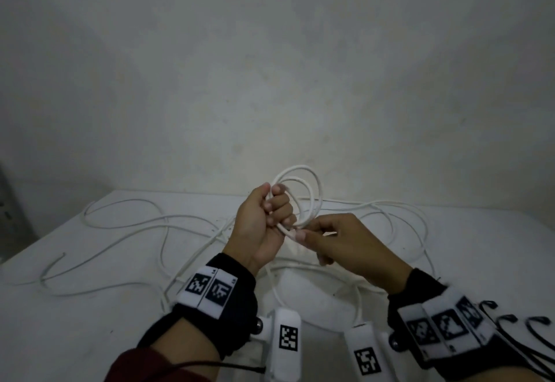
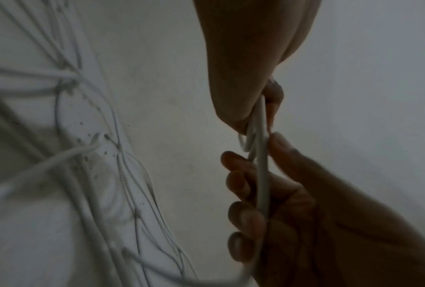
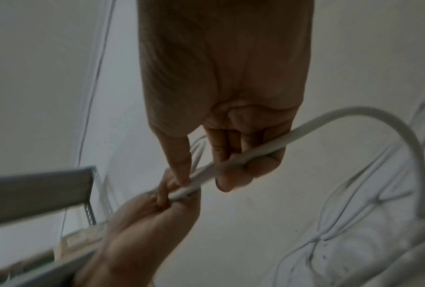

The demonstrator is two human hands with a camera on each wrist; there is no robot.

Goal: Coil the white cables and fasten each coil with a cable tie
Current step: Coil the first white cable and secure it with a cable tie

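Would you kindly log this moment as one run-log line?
step: coiling | left hand: grips coil | right hand: pinches cable at coil | loose cables: on table | cable tie: not seen

White cables (image 1: 303, 189), white table (image 1: 90, 321), b/w checker-patterned wrist tags (image 1: 207, 287).

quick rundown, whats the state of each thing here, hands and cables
left hand: fingers curled round the coil, holding it up off the table
right hand: pinches the cable strand at the bottom of the coil
coil: a few loops, no tie on it
loose cables: uncoiled, sprawled over the table
table: white, cables lying on it
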